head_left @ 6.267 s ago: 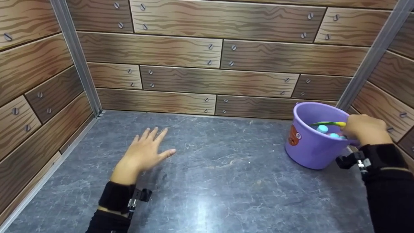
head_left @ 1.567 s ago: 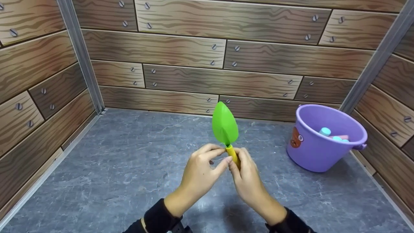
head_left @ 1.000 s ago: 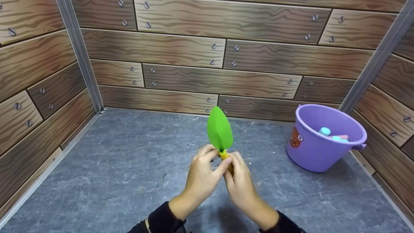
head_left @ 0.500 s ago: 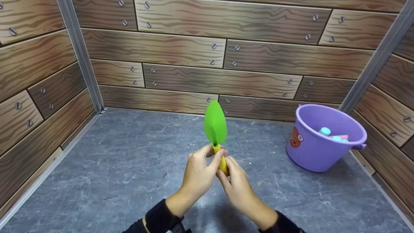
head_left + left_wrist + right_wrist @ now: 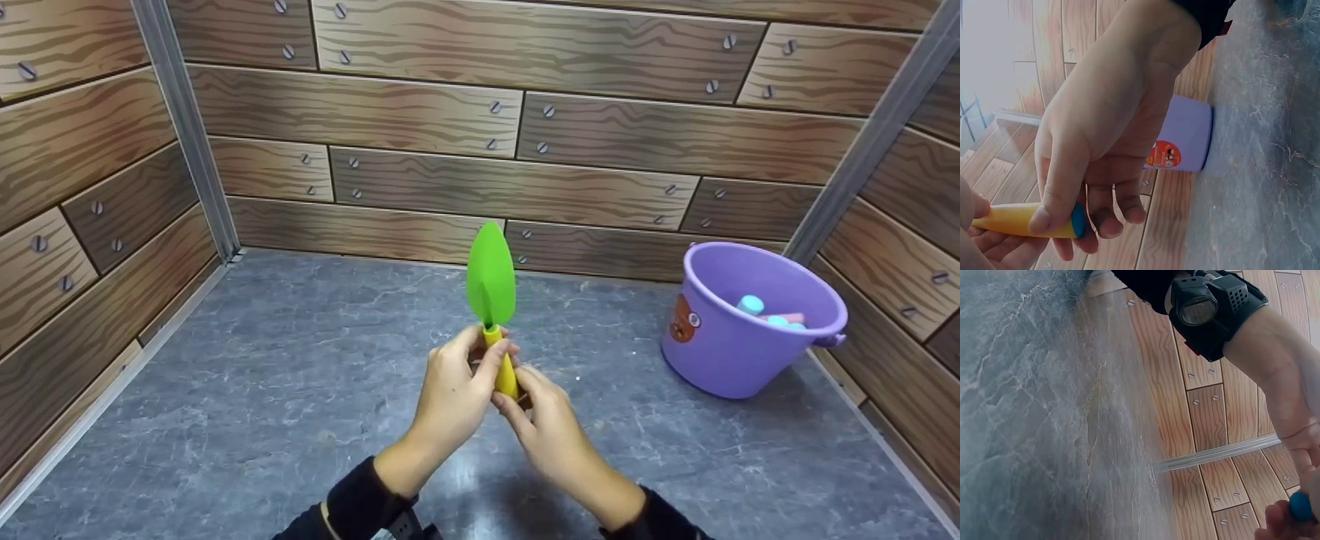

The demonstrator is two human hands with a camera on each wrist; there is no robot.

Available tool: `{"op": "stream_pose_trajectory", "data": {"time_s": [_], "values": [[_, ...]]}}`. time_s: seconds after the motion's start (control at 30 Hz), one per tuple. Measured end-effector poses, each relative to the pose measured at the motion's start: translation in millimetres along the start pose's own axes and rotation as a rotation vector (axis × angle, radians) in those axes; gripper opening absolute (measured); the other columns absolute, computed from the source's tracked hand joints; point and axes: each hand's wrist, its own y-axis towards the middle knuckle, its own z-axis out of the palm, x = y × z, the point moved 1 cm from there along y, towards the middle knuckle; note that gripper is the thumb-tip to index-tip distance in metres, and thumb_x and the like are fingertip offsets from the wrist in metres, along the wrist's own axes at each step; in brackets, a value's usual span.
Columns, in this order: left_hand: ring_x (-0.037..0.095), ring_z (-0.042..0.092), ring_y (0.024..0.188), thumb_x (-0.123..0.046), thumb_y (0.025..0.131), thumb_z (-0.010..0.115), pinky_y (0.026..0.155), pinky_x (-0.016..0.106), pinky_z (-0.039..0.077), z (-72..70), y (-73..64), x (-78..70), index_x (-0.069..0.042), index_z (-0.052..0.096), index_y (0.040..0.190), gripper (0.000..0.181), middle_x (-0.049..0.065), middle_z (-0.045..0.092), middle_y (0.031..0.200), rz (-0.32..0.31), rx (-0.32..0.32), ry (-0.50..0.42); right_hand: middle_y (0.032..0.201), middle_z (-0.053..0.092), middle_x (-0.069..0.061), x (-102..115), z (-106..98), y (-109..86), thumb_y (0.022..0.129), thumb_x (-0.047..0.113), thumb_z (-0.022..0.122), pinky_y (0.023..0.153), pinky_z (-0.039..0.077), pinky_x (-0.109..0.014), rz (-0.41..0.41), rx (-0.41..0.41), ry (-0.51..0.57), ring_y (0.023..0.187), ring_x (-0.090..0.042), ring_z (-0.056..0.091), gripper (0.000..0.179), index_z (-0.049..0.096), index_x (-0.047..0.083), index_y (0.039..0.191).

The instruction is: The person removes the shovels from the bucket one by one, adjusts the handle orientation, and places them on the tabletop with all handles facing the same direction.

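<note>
Over the middle of the grey marbled tabletop (image 5: 300, 375), it's a two-handed hold on a toy garden trowel (image 5: 492, 311), green blade (image 5: 491, 270) up, nearly upright with a slight lean to the left! Left hand (image 5: 450, 390) takes the high spot, thumb and fingers pinching the yellow handle (image 5: 505, 379) just below the blade. Right hand (image 5: 551, 427) works lower, thumb and fingers drawn in narrow on the bottom of the handle, and the left wrist view gives the close-up: that thumb lies along the yellow, right beside the blue end cap (image 5: 1078, 220). Sound technique, I'd say: two pinches set apart ought to stop the blade swinging. Any turn is best rolled from the lower pinch, the upper one guiding, never both slackening together; it looks like smooth plastic and could slip. Off to the right, well apart, stands the purple bucket (image 5: 727, 352), light-blue cylinders (image 5: 750, 304) inside, leaving good elbow room.
</note>
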Motion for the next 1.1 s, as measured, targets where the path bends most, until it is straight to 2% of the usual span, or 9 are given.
{"op": "stream_pose_trajectory", "data": {"time_s": [0.2, 0.33, 0.47, 0.6, 0.7, 0.8, 0.87, 1.0, 1.1], "values": [[0.035, 0.087, 0.105, -0.011, 0.117, 0.071, 0.093, 0.034, 0.074, -2.5, 1.5, -0.7, 0.007, 0.077, 0.127, 0.021, 0.022, 0.087, 0.113, 0.0, -0.024, -0.015, 0.104, 0.08, -0.007, 2.0, -0.8, 0.1, 0.108, 0.01, 0.083, 0.078, 0.067, -0.027, -0.044, -0.031, -0.014, 0.09, -0.005, 0.068, 0.016, 0.081, -0.002, 0.119], [0.035, 0.088, 0.104, -0.01, 0.113, 0.079, 0.09, 0.031, 0.074, -2.2, 1.7, -1.1, 0.008, 0.078, 0.13, 0.025, 0.023, 0.087, 0.115, 0.01, -0.016, -0.003, 0.1, 0.079, -0.006, 1.5, -1.0, -0.8, 0.107, 0.007, 0.083, 0.076, 0.065, -0.025, -0.078, -0.054, -0.013, 0.087, -0.004, 0.066, 0.015, 0.082, -0.002, 0.119], [0.035, 0.088, 0.103, -0.009, 0.109, 0.083, 0.093, 0.033, 0.074, -5.2, 3.6, -0.1, 0.009, 0.079, 0.133, 0.03, 0.024, 0.088, 0.113, -0.01, -0.006, -0.014, 0.101, 0.08, -0.005, 1.0, -1.8, 0.4, 0.107, 0.009, 0.083, 0.077, 0.066, -0.026, -0.083, -0.043, -0.012, 0.089, -0.004, 0.067, 0.016, 0.082, -0.001, 0.12], [0.033, 0.087, 0.1, -0.006, 0.108, 0.084, 0.093, 0.035, 0.075, -12.6, 8.2, 1.5, 0.01, 0.079, 0.13, 0.028, 0.024, 0.088, 0.109, -0.043, -0.023, -0.012, 0.106, 0.084, -0.005, 0.4, -6.2, 2.6, 0.107, 0.012, 0.084, 0.082, 0.068, -0.027, -0.098, -0.027, -0.05, 0.093, -0.013, 0.075, 0.023, 0.084, 0.0, 0.127], [0.033, 0.087, 0.098, -0.005, 0.107, 0.083, 0.094, 0.036, 0.075, -20.8, 13.7, 1.9, 0.011, 0.078, 0.131, 0.029, 0.024, 0.087, 0.108, -0.057, -0.04, 0.014, 0.116, 0.087, -0.006, -1.4, -13.6, 5.2, 0.107, 0.012, 0.084, 0.088, 0.07, -0.031, -0.115, -0.027, -0.109, 0.104, -0.024, 0.081, 0.028, 0.084, 0.002, 0.133], [0.032, 0.086, 0.097, -0.004, 0.107, 0.083, 0.095, 0.038, 0.075, -31.4, 20.1, 0.9, 0.01, 0.078, 0.131, 0.028, 0.024, 0.087, 0.108, -0.077, -0.065, 0.05, 0.132, 0.086, -0.009, -3.5, -25.0, 9.3, 0.109, 0.015, 0.083, 0.097, 0.072, -0.041, -0.073, -0.005, -0.156, 0.115, -0.032, 0.082, 0.032, 0.081, 0.004, 0.139], [0.032, 0.086, 0.096, -0.004, 0.106, 0.083, 0.095, 0.039, 0.075, -38.8, 24.7, -0.3, 0.01, 0.079, 0.13, 0.027, 0.024, 0.087, 0.107, -0.09, -0.087, 0.065, 0.145, 0.082, -0.012, -4.9, -34.2, 12.4, 0.11, 0.019, 0.082, 0.11, 0.07, -0.05, -0.012, 0.014, -0.184, 0.128, -0.035, 0.08, 0.039, 0.078, 0.005, 0.146], [0.033, 0.087, 0.094, -0.004, 0.107, 0.083, 0.094, 0.042, 0.075, -51.8, 33.0, -2.7, 0.01, 0.079, 0.126, 0.025, 0.024, 0.087, 0.107, -0.096, -0.144, 0.096, 0.168, 0.067, -0.017, -6.6, -54.5, 19.7, 0.113, 0.025, 0.078, 0.133, 0.053, -0.066, 0.1, 0.041, -0.215, 0.154, -0.045, 0.067, 0.051, 0.069, 0.007, 0.159], [0.033, 0.087, 0.093, -0.004, 0.107, 0.083, 0.093, 0.046, 0.075, -59.8, 36.8, -3.9, 0.009, 0.08, 0.125, 0.022, 0.023, 0.087, 0.105, -0.09, -0.172, 0.135, 0.179, 0.055, -0.019, -9.4, -70.9, 24.6, 0.115, 0.03, 0.075, 0.138, 0.041, -0.075, 0.143, 0.048, -0.252, 0.165, -0.05, 0.054, 0.057, 0.063, 0.009, 0.166]]}}
